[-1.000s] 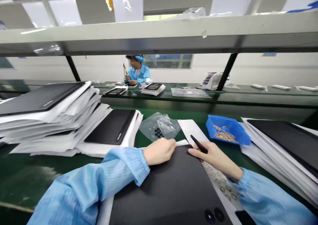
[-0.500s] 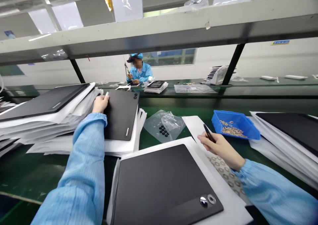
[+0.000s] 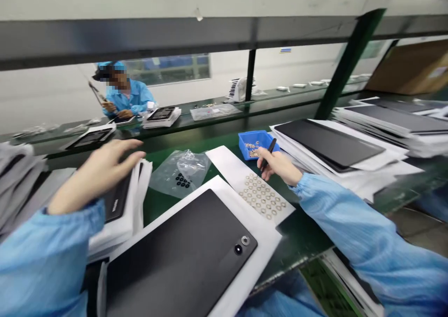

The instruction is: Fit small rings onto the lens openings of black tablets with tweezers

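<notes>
Beneath a shelf (image 3: 140, 32), one glossy green bench (image 3: 297, 235) bears, foremost, white paper (image 3: 264, 230) topped by one matte-black tablet (image 3: 182, 261) with two round lenses (image 3: 238, 249). Nearby lie one sheet (image 3: 222, 162) of rings (image 3: 265, 200) and one blue tray (image 3: 249, 155). The left hand (image 3: 91, 172) hangs open-fingered; the right hand (image 3: 278, 165) grips one slim black tool (image 3: 271, 147).

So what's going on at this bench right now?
A person's right hand holds a black pen-like tool near a blue bin and a sheet of rings. The left hand is open, holding nothing, by a tablet on the left stack. A second tablet lies in front on white paper, camera side up. A co-worker is across the bench.
</notes>
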{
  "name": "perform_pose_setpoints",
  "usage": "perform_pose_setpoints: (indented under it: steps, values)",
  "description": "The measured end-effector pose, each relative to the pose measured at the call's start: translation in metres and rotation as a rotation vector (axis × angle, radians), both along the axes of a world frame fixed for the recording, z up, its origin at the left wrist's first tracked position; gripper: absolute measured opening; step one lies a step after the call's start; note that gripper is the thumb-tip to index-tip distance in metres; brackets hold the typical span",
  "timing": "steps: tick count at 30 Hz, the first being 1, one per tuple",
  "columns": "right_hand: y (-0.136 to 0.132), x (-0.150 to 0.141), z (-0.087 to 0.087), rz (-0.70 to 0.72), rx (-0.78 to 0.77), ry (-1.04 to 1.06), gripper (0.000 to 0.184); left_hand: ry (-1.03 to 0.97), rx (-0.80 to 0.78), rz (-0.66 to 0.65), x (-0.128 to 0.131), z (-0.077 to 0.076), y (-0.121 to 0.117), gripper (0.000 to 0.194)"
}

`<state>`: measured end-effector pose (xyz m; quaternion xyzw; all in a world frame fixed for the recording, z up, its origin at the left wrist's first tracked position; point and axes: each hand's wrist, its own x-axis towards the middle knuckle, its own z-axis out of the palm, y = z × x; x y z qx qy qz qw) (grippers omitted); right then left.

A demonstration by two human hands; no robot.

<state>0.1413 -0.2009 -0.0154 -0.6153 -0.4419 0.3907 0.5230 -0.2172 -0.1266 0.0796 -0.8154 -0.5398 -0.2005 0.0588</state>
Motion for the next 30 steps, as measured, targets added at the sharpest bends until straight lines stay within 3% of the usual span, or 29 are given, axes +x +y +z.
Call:
perform_pose_setpoints:
  steps: [4, 5, 7, 10, 14, 23, 30]
  values:
    - [0.002, 0.002, -0.026, -0.055, 0.027, 0.031, 0.029, 0.198, -0.192, -0.667, 0.098, -0.039, -0.028, 0.034]
    - [0.004, 0.002, -0.032, -0.077, 0.038, 0.028, 0.026, 0.239, -0.219, -0.777, 0.120, -0.051, -0.030, 0.032]
    - [0.008, 0.000, -0.042, -0.124, 0.053, 0.009, 0.024, 0.281, -0.236, -0.874, 0.155, -0.073, -0.029, 0.028]
    - [0.011, 0.000, -0.050, -0.176, 0.071, -0.040, 0.024, 0.311, -0.237, -0.913, 0.182, -0.096, -0.020, 0.023]
    - [0.010, -0.001, -0.052, -0.184, 0.067, -0.106, 0.023, 0.322, -0.243, -0.946, 0.184, -0.110, -0.014, 0.018]
    - [0.008, -0.002, -0.050, -0.185, 0.033, -0.173, 0.022, 0.305, -0.280, -0.937, 0.183, -0.114, -0.013, 0.020]
    - [0.012, -0.001, -0.049, -0.169, 0.093, -0.121, 0.028, 0.305, -0.265, -0.942, 0.183, -0.114, -0.013, 0.020]
